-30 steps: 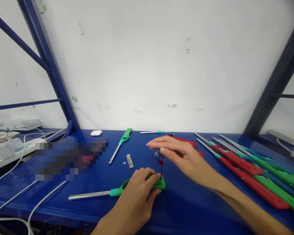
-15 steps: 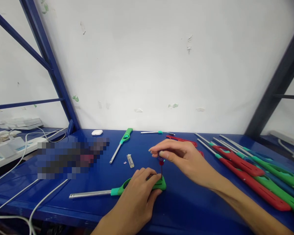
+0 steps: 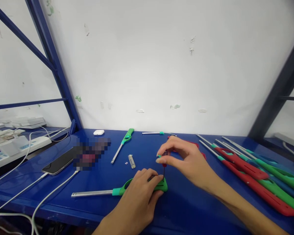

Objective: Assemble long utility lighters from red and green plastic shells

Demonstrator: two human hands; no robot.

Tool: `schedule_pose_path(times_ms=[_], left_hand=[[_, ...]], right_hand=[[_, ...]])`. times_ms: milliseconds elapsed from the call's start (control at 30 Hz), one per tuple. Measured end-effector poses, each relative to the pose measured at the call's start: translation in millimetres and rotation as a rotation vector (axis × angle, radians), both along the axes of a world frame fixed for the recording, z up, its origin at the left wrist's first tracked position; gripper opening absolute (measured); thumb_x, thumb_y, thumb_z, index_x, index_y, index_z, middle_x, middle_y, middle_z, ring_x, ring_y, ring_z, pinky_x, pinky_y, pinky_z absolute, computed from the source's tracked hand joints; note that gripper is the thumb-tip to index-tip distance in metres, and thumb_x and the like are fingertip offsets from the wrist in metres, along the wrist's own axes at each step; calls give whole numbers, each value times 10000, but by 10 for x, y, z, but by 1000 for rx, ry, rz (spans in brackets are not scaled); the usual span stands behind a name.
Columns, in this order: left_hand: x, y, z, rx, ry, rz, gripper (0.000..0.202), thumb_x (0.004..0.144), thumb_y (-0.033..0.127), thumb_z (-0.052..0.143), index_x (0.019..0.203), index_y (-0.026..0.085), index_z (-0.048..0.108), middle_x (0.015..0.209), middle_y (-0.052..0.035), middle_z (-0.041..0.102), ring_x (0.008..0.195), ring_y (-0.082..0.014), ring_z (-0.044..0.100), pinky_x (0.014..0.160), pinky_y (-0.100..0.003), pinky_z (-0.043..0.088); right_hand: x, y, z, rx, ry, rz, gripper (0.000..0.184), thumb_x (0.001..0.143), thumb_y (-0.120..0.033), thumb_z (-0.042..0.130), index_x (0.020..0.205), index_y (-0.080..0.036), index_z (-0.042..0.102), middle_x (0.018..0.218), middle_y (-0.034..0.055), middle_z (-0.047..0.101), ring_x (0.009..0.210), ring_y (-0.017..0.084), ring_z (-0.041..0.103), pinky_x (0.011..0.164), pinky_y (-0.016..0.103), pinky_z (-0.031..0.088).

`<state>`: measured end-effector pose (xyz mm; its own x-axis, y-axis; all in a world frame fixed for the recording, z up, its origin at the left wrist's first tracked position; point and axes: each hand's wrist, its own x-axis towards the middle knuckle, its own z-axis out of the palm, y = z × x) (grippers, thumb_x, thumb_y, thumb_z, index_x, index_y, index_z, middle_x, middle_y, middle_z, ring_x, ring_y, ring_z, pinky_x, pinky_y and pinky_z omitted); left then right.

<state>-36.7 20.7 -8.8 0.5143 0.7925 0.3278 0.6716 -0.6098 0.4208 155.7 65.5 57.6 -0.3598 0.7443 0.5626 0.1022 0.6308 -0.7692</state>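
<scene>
On the blue table a green gas lighter (image 3: 123,189) lies flat, its silver tube pointing left. My left hand (image 3: 142,192) is wrapped round its handle, fingers on top and thumb along the near side. Above the handle's right end, my right hand (image 3: 180,155) pinches a small screwdriver (image 3: 164,165) with a dark red grip. The driver stands upright, its tip down at the green handle by my left fingertips; the exact contact point is too small to see. Beyond my left hand lies a clear fuel tank (image 3: 131,161) with a tiny pale piece (image 3: 126,163) beside it.
Several red, green and blue lighters (image 3: 254,176) lie along the right. Another green lighter (image 3: 126,139) and a bare lighter tube (image 3: 152,133) lie at the back. Red shell parts (image 3: 196,144) are partly behind my right hand. A phone (image 3: 60,160), cables and a white earbud case (image 3: 98,132) are leftward.
My right fingers have shifted round the screwdriver's grip, the hand turning slightly. My left hand still holds the lighter in place. The view has moved a little.
</scene>
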Motion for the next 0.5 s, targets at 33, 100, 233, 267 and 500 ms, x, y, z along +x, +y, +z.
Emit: schedule_pose_path(times_ms=[33,100,233,267,500], left_hand=[[2,-3,6,2,-2,1,345,989,118,551,1286,293,579,1212,-16,617,1114,-226,578,1088,-484,431],[3,-12,22,-2,-7,11,334,989,117,550,1273,289,583,1215,-21,617,1120,-229,582,1091,-482,434],[2,-27,46,-24,1,21,289,991,124,545,1225,285,598,1216,-31,619,1123,-241,591,1092,-504,432],[2,-28,48,-29,5,19,285,989,122,544,1216,285,601,1217,-32,620,1121,-243,593,1091,-510,431],[13,-8,30,-28,4,26,331,975,117,567,1261,282,592,1212,-34,628,1109,-242,593,1064,-496,455]], right_hand=[[2,-1,4,11,-17,-3,58,850,-297,796,882,-265,759,863,6,685,784,175,632,777,323,526],[12,-5,18,-24,-56,56,102,919,-325,717,995,-284,771,1006,29,711,828,180,649,809,336,538],[17,-1,22,-109,-60,114,159,965,-313,641,1047,-284,774,1014,36,726,869,193,675,810,342,557],[11,5,13,-103,-41,80,108,930,-310,693,990,-276,775,939,24,716,833,189,667,795,338,554],[6,11,5,-130,-17,62,114,877,-343,761,976,-287,755,998,12,701,880,187,655,850,345,539]])
